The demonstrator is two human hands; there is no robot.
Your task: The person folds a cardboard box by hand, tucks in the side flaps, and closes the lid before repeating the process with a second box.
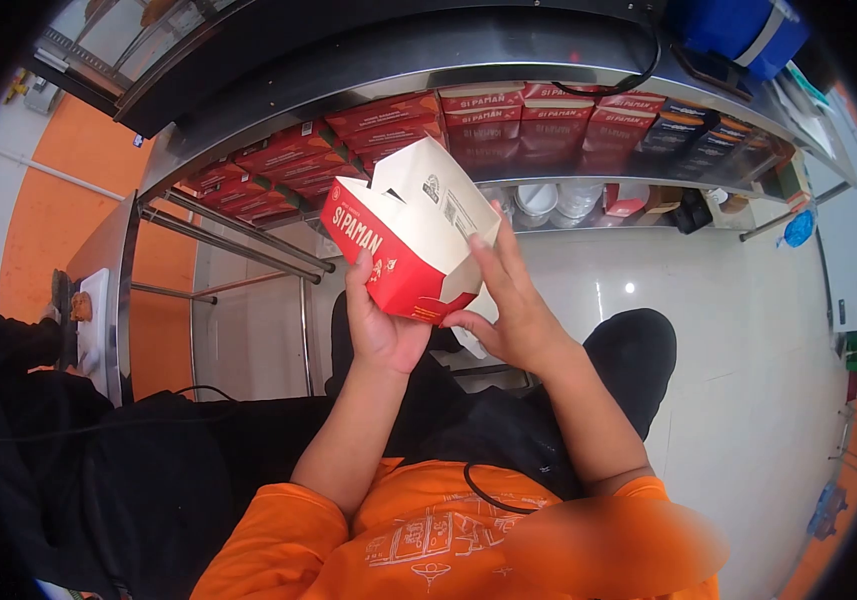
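A red and white cardboard food box (410,240) marked "SI PAMAN" is held up in front of me, tilted, with its white top flap raised. My left hand (388,325) supports it from below at the lower left, thumb up against the red printed side. On the right, my right hand (516,305) grips the box's end, fingers on the white flap and thumb near the lower red corner. The inside of the box is mostly hidden from view.
Stacks of red boxes (478,125) and dark blue boxes (676,130) fill the shelf under the steel counter (348,80). White tubs (536,200) stand on a lower shelf. A person in dark clothes (138,470) sits at my left, near a white tray (95,315).
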